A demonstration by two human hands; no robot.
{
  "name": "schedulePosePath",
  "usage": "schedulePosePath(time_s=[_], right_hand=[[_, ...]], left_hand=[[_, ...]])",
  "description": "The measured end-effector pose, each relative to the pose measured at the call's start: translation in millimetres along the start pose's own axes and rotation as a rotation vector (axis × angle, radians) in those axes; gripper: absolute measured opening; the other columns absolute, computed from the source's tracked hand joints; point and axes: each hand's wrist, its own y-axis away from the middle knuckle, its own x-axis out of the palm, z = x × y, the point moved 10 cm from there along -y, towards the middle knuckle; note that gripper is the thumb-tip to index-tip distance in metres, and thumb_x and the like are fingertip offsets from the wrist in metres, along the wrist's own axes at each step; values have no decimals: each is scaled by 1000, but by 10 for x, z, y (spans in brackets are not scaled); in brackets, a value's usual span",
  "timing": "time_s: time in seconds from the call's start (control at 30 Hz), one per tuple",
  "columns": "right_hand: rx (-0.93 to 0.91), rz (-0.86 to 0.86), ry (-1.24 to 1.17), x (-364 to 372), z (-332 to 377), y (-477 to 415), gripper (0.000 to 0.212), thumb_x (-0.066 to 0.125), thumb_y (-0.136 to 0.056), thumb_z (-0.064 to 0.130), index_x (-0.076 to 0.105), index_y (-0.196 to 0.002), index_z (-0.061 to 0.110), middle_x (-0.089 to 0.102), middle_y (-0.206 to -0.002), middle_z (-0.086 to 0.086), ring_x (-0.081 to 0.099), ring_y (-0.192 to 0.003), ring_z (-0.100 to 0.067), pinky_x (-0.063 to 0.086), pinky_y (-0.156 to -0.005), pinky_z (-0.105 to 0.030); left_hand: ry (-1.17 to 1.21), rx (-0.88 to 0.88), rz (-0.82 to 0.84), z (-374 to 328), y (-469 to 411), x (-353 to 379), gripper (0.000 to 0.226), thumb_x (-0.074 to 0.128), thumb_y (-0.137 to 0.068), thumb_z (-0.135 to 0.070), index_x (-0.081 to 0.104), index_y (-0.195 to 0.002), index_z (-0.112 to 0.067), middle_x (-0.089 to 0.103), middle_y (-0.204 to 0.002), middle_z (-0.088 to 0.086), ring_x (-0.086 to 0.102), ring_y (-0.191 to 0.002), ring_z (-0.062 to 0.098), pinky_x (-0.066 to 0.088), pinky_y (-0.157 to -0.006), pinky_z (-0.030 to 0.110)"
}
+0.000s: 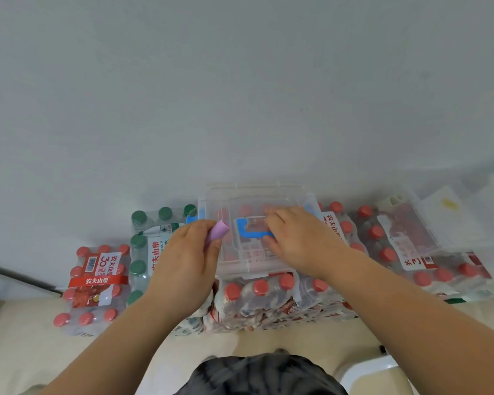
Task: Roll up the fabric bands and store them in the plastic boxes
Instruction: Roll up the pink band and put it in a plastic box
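both forearms reach forward from the bottom corners, palms down. the left hand [187, 252] is curled round a rolled lilac band [219, 231], thumb and fingers pinching its lower part, just left of the box [221, 201] and level with its lid. the right hand [294, 238] lies on the lid, fingers bent over the right end of the blue handle [244, 230] and thumb tucked against its near edge, so it seems to grip the handle. the box is clear plastic with its lid on, standing on packs [257, 297] of red-capped bottles against the wall [240, 81]. about half the band is hidden inside the left hand. what is inside the box is hard to make out, since the bottles show through its walls. the right hand covers part of the handle. a second clear box [405, 223] at the right is blurred. the band's long axis runs from lower left to upper right, and its free round end points up and right towards the box. a green-capped pack [139, 240] stands to the left.
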Motion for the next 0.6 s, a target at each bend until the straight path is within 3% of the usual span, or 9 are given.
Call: schedulePosePath(time_s=[0.1, 0.23, 0.33, 0.43, 0.5, 0.6], right_hand=[[42, -78, -78, -96, -80, -7, 30, 36, -89, 36, 53, -91, 12, 59, -93, -5, 51, -80, -23, 49, -74, -42], [41, -153, -121, -120, -177, 33, 25, 42, -89, 39, 51, -89, 15, 57, -93, -2, 48, -80, -22, 41, -71, -35], [49, -222, -159, -174, -235, 12, 20, 51, -95, 37, 53, -90, 17, 59, -87, 0, 49, -75, -23, 33, -67, -35], [60, -249, -202, -224, -292, 8, 21, 47, -100, 33, 55, -93, 15, 60, -86, -1, 50, -73, -24, 39, -67, -38], [59, -247, -258, -240, -320, 22, 19, 47, -101, 30, 56, -95, 14, 59, -88, -2, 50, -76, -24, 38, -69, -36], [57, -227, -300, -220, -357, 38, 18, 47, -103, 30, 55, -97, 14, 56, -89, 1, 49, -79, -22, 35, -71, -33]], left_hand=[[2, -23, 3, -18, 46, 4, 32, 40, -103, -45, 59, -113, -22, 58, -135, -5, 51, -123, 12, 43, -101, 32], [-79, -52, -17, -12, 75, 14, 28, 38, -104, -45, 57, -105, -25, 49, -150, 0, 47, -136, 20, 44, -106, 42], [-51, -97, 19, 37, 80, 76, 33, 35, -103, -49, 55, -112, -25, 47, -152, -4, 49, -134, 19, 43, -106, 38], [-37, -104, 0, 2, 87, 48, 38, 33, -103, -50, 55, -123, -26, 50, -149, -6, 52, -131, 17, 45, -103, 36], [-51, -105, -16, -12, 77, 0, 46, 32, -103, -51, 51, -136, -25, 59, -139, -6, 58, -123, 16, 49, -99, 38], [-56, -98, -31, -22, 34, -58, 45, 31, -102, -53, 52, -132, -26, 67, -116, -10, 65, -103, 13, 54, -85, 39]])
